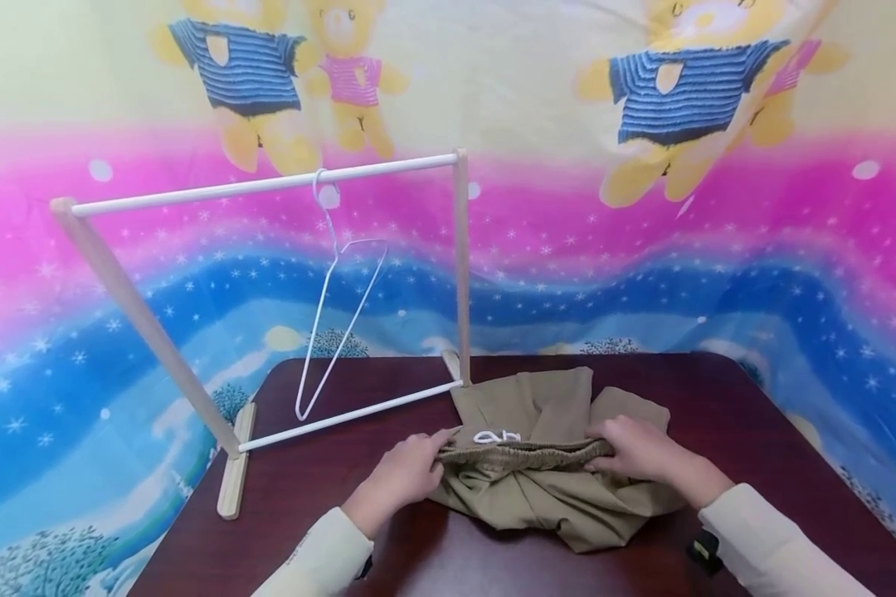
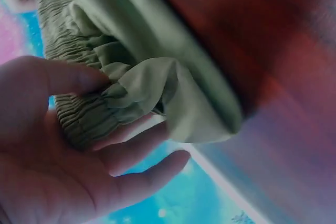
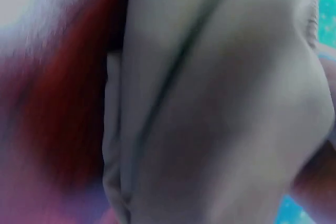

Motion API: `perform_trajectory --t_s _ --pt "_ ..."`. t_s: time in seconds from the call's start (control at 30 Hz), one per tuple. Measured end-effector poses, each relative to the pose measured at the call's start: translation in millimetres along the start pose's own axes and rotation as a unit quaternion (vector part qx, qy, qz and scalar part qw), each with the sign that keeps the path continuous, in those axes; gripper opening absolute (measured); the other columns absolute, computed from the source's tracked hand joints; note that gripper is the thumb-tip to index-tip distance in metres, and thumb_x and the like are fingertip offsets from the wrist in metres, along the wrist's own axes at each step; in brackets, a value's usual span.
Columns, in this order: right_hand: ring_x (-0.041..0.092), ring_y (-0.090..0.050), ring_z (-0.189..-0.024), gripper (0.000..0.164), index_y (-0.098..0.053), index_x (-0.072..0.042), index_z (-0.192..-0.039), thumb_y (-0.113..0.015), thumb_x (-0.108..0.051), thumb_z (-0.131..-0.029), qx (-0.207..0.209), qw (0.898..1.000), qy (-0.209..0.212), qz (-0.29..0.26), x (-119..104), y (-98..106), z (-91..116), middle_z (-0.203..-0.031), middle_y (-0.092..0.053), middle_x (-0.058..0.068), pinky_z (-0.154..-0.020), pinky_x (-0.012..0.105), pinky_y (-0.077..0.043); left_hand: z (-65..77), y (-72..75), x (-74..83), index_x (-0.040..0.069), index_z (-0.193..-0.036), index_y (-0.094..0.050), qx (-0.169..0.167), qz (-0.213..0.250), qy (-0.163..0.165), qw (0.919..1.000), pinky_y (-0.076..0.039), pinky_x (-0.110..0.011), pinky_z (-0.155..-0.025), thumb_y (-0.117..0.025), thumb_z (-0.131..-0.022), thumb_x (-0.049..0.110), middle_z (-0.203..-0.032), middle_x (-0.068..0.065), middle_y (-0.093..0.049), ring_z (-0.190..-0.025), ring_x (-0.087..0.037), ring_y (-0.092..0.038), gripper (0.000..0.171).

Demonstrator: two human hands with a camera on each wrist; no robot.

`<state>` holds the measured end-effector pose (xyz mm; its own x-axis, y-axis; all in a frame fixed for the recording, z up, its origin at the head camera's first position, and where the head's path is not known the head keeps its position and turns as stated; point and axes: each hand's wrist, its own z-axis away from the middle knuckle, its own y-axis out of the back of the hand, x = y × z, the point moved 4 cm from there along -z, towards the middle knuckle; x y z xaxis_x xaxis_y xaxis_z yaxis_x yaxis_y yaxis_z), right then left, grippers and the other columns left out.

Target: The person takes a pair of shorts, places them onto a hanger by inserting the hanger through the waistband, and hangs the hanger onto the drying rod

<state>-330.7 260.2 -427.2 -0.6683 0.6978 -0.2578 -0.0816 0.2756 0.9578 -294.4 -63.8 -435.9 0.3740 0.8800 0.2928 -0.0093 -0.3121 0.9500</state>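
A pair of khaki pants with a gathered elastic waistband and a white drawstring lies bunched on the table. At the left end of the waistband, my left hand pinches the cloth. The left wrist view shows that thumb over the gathered elastic, other fingers behind it and the lower ones spread. My right hand grips the opposite end of the waistband between thumb and fingers. Loose khaki cloth fills much of the right wrist view and hides most of that hand.
Left of the pants stands a rack with wooden posts and white rods. From its top rod hangs a white wire hanger. The dark red table meets a printed cloth backdrop behind. One rack foot stands close to the pants.
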Motion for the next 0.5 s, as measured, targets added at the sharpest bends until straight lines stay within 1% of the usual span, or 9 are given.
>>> perform_trajectory --t_s 0.07,0.17,0.23,0.27,0.33,0.4,0.43,0.47,0.5 --pt "0.003 -0.055 -0.066 0.016 -0.067 -0.013 -0.096 -0.080 -0.017 -0.088 -0.029 0.999 -0.017 -0.031 6 5 1 -0.081 -0.064 -0.009 -0.057 0.026 -0.044 -3.6 7.9 1.2 0.014 -0.120 -0.065 0.029 0.012 0.018 0.9993 -0.047 -0.039 -0.053 -0.064 -0.092 0.007 -0.091 -0.012 -0.071 -0.067 -0.024 -0.063 0.028" --pt "0.014 -0.066 -0.078 0.033 -0.064 0.005 -0.119 -0.073 -0.002 -0.087 -0.023 0.998 -0.045 -0.045 10 22 -3 -0.103 -0.071 0.013 -0.064 0.030 -0.053 -15.0 22.9 6.4 0.016 -0.118 -0.065 0.069 0.051 0.045 0.9953 -0.042 -0.036 -0.049 -0.058 -0.096 0.009 -0.085 -0.013 -0.070 -0.054 -0.020 -0.055 0.024" --pt "0.019 -0.069 -0.072 0.046 -0.056 0.010 -0.133 -0.064 0.007 -0.088 -0.002 0.996 -0.075 -0.056 10 41 -10 -0.117 -0.067 0.028 -0.060 0.034 -0.057 -25.8 35.7 13.3 0.018 -0.126 -0.065 0.081 0.139 0.052 0.9857 -0.046 -0.034 -0.046 -0.053 -0.100 0.008 -0.086 -0.016 -0.069 -0.052 -0.018 -0.056 0.030" --pt "0.018 -0.068 -0.065 0.050 -0.052 0.011 -0.137 -0.060 0.010 -0.088 0.014 0.995 -0.083 -0.059 8 53 -14 -0.122 -0.063 0.034 -0.056 0.033 -0.057 -31.5 43.7 18.5 0.018 -0.129 -0.064 0.081 0.205 0.054 0.9740 -0.050 -0.034 -0.048 -0.050 -0.102 0.007 -0.091 -0.018 -0.070 -0.054 -0.019 -0.060 0.033" --pt "0.014 -0.064 -0.054 0.053 -0.049 0.007 -0.141 -0.051 0.014 -0.089 0.047 0.989 -0.099 -0.095 1 80 -25 -0.122 -0.061 0.037 -0.049 0.030 -0.055 -42.1 63.1 31.8 0.019 -0.134 -0.061 0.080 0.352 0.047 0.9312 -0.058 -0.035 -0.055 -0.044 -0.104 0.006 -0.103 -0.018 -0.068 -0.067 -0.021 -0.068 0.037" --pt "0.013 -0.063 -0.056 0.051 -0.054 0.000 -0.140 -0.048 0.013 -0.091 0.092 0.983 -0.099 -0.126 -12 110 -36 -0.122 -0.063 0.033 -0.049 0.030 -0.055 -50.5 86.4 50.3 0.020 -0.134 -0.060 0.073 0.488 0.024 0.8698 -0.062 -0.039 -0.068 -0.040 -0.107 0.007 -0.120 -0.017 -0.064 -0.090 -0.028 -0.073 0.036" --pt "0.013 -0.063 -0.061 0.047 -0.057 -0.003 -0.139 -0.047 0.010 -0.094 0.115 0.980 -0.089 -0.137 -21 126 -41 -0.121 -0.065 0.029 -0.052 0.030 -0.055 -53.8 98.7 61.3 0.021 -0.133 -0.060 0.067 0.531 0.007 0.8448 -0.062 -0.042 -0.074 -0.040 -0.108 0.009 -0.128 -0.014 -0.061 -0.103 -0.029 -0.070 0.035" --pt "0.014 -0.065 -0.068 0.045 -0.058 -0.007 -0.138 -0.048 0.007 -0.097 0.139 0.976 -0.080 -0.147 -32 141 -45 -0.120 -0.066 0.025 -0.057 0.029 -0.056 -56.7 110.9 73.4 0.022 -0.133 -0.059 0.060 0.561 -0.013 0.8252 -0.061 -0.046 -0.079 -0.039 -0.109 0.012 -0.135 -0.010 -0.057 -0.113 -0.030 -0.066 0.033" --pt "0.017 -0.064 -0.070 0.044 -0.060 -0.011 -0.137 -0.048 0.006 -0.098 0.160 0.972 -0.067 -0.158 -43 157 -49 -0.119 -0.068 0.020 -0.059 0.030 -0.055 -59.2 122.7 85.7 0.024 -0.133 -0.058 0.053 0.577 -0.037 0.8145 -0.059 -0.047 -0.083 -0.039 -0.110 0.015 -0.139 -0.006 -0.055 -0.121 -0.029 -0.062 0.031"
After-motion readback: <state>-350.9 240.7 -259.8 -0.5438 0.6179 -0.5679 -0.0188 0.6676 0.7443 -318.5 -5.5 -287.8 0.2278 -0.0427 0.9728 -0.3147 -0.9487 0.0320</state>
